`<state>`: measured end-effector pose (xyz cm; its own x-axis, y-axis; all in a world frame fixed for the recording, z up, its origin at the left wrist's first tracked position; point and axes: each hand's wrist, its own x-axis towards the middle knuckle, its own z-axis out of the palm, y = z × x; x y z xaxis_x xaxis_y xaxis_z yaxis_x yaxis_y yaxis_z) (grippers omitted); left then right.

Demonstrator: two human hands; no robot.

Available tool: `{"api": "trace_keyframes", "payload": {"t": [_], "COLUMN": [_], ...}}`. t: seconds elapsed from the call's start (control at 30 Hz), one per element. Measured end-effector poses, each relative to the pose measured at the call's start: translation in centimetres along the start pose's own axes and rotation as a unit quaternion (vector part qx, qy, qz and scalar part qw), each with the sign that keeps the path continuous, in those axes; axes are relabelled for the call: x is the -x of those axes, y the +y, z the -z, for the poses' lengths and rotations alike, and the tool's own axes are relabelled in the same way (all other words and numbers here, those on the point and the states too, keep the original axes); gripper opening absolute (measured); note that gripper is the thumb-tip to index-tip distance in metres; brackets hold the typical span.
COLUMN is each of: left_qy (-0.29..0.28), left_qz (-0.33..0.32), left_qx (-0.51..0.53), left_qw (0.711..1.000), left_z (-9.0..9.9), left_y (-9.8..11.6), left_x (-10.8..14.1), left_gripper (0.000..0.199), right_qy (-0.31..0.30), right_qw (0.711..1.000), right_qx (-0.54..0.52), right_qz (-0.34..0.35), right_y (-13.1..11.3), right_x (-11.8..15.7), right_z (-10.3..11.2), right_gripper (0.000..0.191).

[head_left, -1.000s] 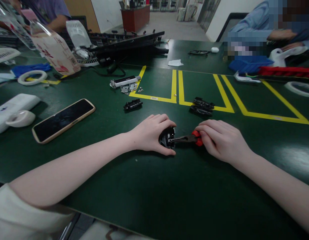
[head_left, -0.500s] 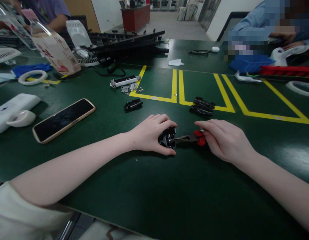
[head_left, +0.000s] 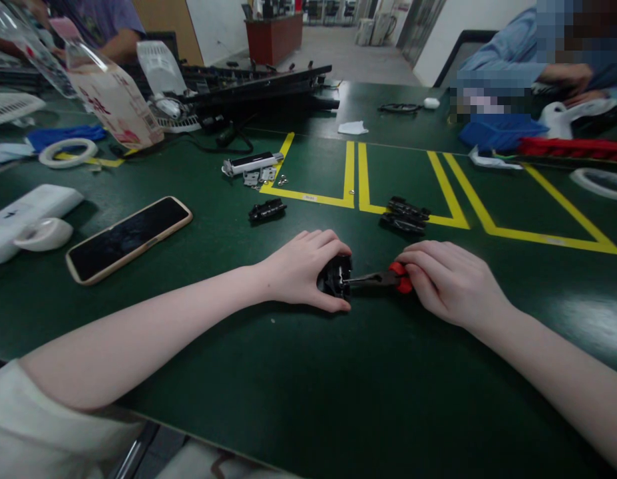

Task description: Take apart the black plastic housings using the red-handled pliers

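Near the middle of the green table [head_left: 298, 379], my left hand [head_left: 308, 271] grips a small black part [head_left: 334, 276] between thumb and fingers. My right hand [head_left: 450, 279] is closed on the red handles of pliers [head_left: 378, 278], whose narrow jaws point left and reach into the black part's right side. Whether the jaw tips hold anything is too small to tell. Beyond my left hand lies another black part [head_left: 267, 210]. Two more black pieces [head_left: 405, 215] lie beyond my right hand, at a yellow tape line.
A phone [head_left: 130, 239], a white box [head_left: 33, 216] and a tape roll [head_left: 67, 153] lie left. Metal pieces [head_left: 259, 176] sit near yellow tape. Behind are a bottle [head_left: 113, 100] and a long black assembly [head_left: 258, 90]. At back right, a person's arms are near a blue tray [head_left: 502, 131].
The fingers of my right hand have closed in around the red handles, and the handles are closer together. My left hand still holds the black part in nearly the same place.
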<state>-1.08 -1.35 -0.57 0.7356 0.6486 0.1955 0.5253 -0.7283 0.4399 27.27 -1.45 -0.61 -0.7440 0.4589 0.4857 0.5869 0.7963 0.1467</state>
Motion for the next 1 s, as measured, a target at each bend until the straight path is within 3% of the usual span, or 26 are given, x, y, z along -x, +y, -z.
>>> {"api": "trace_keyframes", "payload": {"t": [1.0], "left_qy": [-0.011], "left_qz": [0.000], "left_qx": [-0.003], "left_qw": [1.000], "left_z": [0.07], "left_y": [-0.13], "left_x": [-0.04], "left_gripper": [0.073], "right_qy": [0.005], "right_qw": [1.000], "right_qx": [0.009], "right_qz": [0.023], "right_y": [0.07], "right_x": [-0.11], "right_z": [0.18], "right_gripper": [0.012]}}
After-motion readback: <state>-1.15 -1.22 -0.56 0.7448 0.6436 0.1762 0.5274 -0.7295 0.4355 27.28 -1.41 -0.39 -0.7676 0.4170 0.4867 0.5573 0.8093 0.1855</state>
